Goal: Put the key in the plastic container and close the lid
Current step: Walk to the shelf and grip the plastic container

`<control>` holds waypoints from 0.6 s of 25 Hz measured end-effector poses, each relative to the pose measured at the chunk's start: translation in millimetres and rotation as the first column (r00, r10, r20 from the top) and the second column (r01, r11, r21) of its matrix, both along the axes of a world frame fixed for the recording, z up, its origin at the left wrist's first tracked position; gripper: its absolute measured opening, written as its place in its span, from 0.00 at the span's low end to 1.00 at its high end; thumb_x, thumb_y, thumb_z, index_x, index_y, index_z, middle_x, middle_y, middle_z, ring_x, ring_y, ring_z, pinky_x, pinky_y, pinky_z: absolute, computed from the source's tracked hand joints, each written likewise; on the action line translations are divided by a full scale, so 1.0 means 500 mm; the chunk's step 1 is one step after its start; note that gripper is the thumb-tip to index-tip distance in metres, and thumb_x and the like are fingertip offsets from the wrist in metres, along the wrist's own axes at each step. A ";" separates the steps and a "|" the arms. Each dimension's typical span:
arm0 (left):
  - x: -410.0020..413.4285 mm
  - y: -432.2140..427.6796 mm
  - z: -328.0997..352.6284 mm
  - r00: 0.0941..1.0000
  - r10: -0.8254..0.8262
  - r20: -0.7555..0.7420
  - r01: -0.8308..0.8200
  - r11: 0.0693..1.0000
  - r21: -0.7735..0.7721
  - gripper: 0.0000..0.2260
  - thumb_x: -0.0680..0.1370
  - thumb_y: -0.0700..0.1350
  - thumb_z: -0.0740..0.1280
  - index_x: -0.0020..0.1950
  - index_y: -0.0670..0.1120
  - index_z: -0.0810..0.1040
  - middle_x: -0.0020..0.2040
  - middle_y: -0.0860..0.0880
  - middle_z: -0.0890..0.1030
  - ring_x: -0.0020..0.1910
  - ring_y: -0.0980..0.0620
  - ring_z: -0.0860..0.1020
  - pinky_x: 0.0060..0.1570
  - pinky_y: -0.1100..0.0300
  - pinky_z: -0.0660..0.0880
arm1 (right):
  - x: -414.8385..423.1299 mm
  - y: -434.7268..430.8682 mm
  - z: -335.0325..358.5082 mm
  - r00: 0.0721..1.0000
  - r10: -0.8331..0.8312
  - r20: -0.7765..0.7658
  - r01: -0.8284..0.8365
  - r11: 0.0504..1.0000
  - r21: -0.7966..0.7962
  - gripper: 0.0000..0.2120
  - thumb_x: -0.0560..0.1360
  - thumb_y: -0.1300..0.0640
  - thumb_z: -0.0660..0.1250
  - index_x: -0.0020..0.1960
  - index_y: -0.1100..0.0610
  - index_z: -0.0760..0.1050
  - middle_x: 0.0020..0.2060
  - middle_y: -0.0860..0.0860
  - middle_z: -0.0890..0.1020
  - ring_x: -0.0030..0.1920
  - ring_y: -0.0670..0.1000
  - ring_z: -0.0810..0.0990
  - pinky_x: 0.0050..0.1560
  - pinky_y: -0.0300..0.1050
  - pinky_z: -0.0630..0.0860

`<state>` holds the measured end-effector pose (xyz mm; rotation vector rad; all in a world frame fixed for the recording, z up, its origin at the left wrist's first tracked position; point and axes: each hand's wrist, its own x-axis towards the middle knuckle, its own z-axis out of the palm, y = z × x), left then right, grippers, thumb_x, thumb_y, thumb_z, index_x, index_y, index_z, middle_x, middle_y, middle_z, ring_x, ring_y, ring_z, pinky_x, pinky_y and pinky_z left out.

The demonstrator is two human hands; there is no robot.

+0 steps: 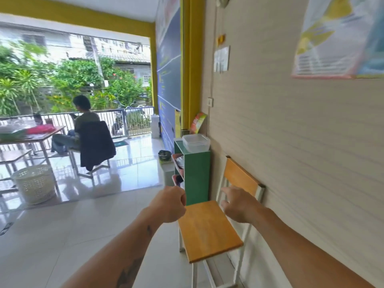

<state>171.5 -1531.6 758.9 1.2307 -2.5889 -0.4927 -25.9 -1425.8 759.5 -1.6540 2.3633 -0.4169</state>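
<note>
A clear plastic container (196, 143) with its lid on sits on top of a green shelf unit (197, 175) by the wall, well ahead of both hands. My left hand (169, 203) is curled into a fist in front of the shelf unit's lower part; whether it holds anything is hidden. My right hand (239, 203) hovers over the back of a wooden chair seat (207, 228), fingers apart and pointing left, holding nothing. No key shows anywhere in view.
The wooden chair with a white frame stands against the right wall (301, 142). A white laundry basket (34, 183) stands on the tiled floor at left, near a table (31, 137). A person sits on a chair (87, 138) further back. A small white stand with a dark bowl (164, 155) is left of the shelf.
</note>
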 end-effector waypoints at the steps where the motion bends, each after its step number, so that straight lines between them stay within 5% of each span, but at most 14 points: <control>1: 0.011 -0.050 0.001 1.000 0.014 -0.009 -0.014 1.000 -0.004 0.10 0.72 0.36 0.61 0.43 0.47 0.81 0.45 0.48 0.82 0.43 0.49 0.81 0.47 0.51 0.82 | 0.010 -0.055 -0.005 1.000 0.008 -0.001 -0.008 1.000 -0.004 0.28 0.79 0.50 0.55 0.78 0.55 0.59 0.77 0.53 0.63 0.75 0.54 0.63 0.72 0.51 0.64; 11: 0.110 -0.562 0.031 0.999 -0.018 -0.040 0.017 1.000 -0.018 0.13 0.72 0.37 0.57 0.47 0.43 0.81 0.48 0.44 0.81 0.45 0.44 0.80 0.49 0.48 0.81 | 0.130 -0.575 -0.013 0.998 -0.033 0.052 0.034 0.999 -0.023 0.26 0.78 0.50 0.57 0.75 0.57 0.63 0.72 0.55 0.69 0.71 0.55 0.68 0.70 0.52 0.66; 15: 0.099 -0.736 0.031 0.997 -0.003 -0.071 0.003 1.000 0.003 0.13 0.72 0.36 0.58 0.48 0.44 0.81 0.42 0.50 0.76 0.41 0.47 0.78 0.45 0.53 0.80 | 0.117 -0.762 -0.013 0.998 -0.050 0.040 0.051 0.998 -0.027 0.23 0.78 0.52 0.57 0.72 0.58 0.67 0.70 0.56 0.71 0.68 0.57 0.70 0.68 0.52 0.68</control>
